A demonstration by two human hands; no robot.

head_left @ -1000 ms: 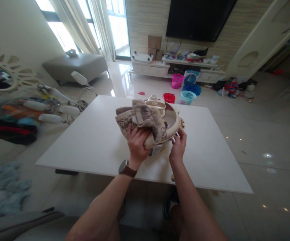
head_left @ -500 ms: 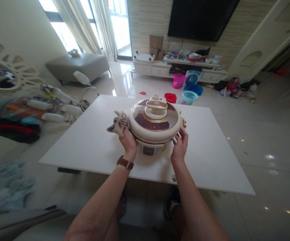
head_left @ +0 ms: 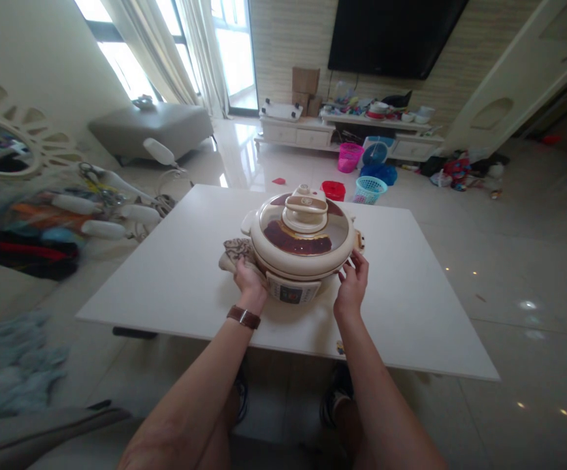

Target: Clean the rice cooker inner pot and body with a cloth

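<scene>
A cream electric pressure cooker [head_left: 303, 251] with a brown-patterned lid and a front control panel stands on the white table [head_left: 180, 281]. My left hand [head_left: 250, 277] is closed on a patterned cloth [head_left: 237, 251], pressed against the cooker's left side below the lid rim. On the other side, my right hand [head_left: 353, 281] rests its curled fingertips on the cooker's right edge, steadying it. The thumb sits near the rim. The far side of the cooker is hidden.
Beyond the table's far edge stand a red bin [head_left: 333, 190], a light-blue basket [head_left: 370, 189] and a pink basket [head_left: 350, 157]. At the table's left is a white lamp-like stand [head_left: 139, 213]. A small sticker [head_left: 340, 347] lies near the front edge.
My left hand has drawn the cloth down and inward along the cooker's left side, uncovering the left handle. The right hand and the cooker have hardly moved.
</scene>
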